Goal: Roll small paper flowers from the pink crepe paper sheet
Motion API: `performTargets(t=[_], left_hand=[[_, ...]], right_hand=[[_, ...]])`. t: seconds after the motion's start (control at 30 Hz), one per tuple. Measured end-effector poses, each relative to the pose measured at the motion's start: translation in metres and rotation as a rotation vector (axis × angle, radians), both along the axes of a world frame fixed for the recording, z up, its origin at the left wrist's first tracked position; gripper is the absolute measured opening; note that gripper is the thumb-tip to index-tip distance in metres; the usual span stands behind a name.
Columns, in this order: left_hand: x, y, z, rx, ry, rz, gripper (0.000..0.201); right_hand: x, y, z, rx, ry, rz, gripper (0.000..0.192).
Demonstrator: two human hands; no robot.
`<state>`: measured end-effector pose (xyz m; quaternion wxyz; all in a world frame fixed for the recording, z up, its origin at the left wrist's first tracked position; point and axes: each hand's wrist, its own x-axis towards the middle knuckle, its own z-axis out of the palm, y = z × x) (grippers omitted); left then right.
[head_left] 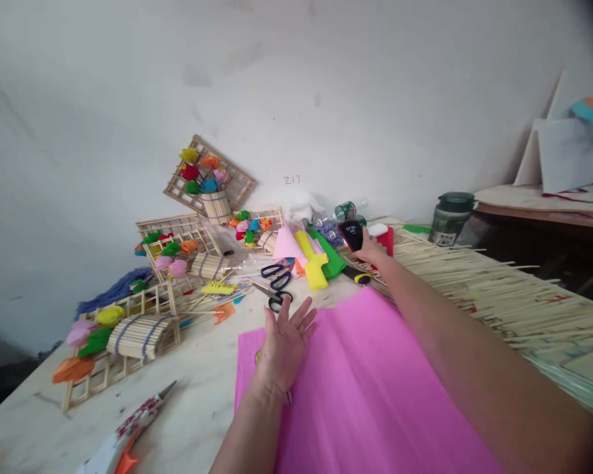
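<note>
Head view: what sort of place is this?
Probably a home craft workbench: a pink paper sheet under the left hand, scissors, stick frames with paper flowers, and bundled sticks against a bare wall.

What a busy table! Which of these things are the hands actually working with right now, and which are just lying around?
In hand:
- left hand, flat on the large pink paper sheet
- right hand, holding a black phone with a lit screen

Lying about:
- black-handled scissors
- wooden stick frames with coloured paper flowers
- dark green lidded jar
- pile of thin bamboo sticks
</note>
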<state>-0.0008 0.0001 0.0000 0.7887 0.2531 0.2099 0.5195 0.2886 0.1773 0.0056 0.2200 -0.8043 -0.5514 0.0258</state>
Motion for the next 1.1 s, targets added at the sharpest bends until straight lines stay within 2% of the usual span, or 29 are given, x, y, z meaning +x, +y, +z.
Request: performTargets(t=[0.2, 0.5, 0.63, 0.73, 0.83, 0.93, 1.03, 1.1], left_hand=[[0.001, -0.001, 0.001, 0.003, 0.002, 0.0, 0.064], [0.001, -0.002, 0.001, 0.04, -0.003, -0.01, 0.065], [0.003, -0.002, 0.003, 0.045, 0.006, 0.025, 0.064], [0.002, 0.002, 0.007, 0.065, 0.028, 0.138, 0.06], [-0.007, 0.006, 0.014, 0.01, 0.124, 0.345, 0.046], [-0.022, 0.006, 0.025, -0.068, 0.206, 0.583, 0.031], [-0.037, 0.003, 0.038, -0.104, 0.279, 0.768, 0.019], [-0.046, -0.001, 0.045, -0.104, 0.336, 0.803, 0.014]], right_hand=[[0.0, -0.003, 0.0, -0.016, -0.022, -0.021, 0.109], [-0.003, -0.012, -0.002, 0.073, -0.094, -0.015, 0.101], [-0.006, -0.019, 0.001, 0.145, -0.097, -0.018, 0.094], [-0.019, -0.029, 0.008, 0.312, -0.123, 0.018, 0.071], [-0.044, -0.046, 0.017, 0.512, -0.125, 0.074, 0.05], [-0.079, -0.072, 0.022, 0.594, -0.053, 0.266, 0.035], [-0.118, -0.108, 0.023, 0.519, 0.007, 0.533, 0.025], [-0.144, -0.132, 0.021, 0.413, -0.002, 0.706, 0.022]])
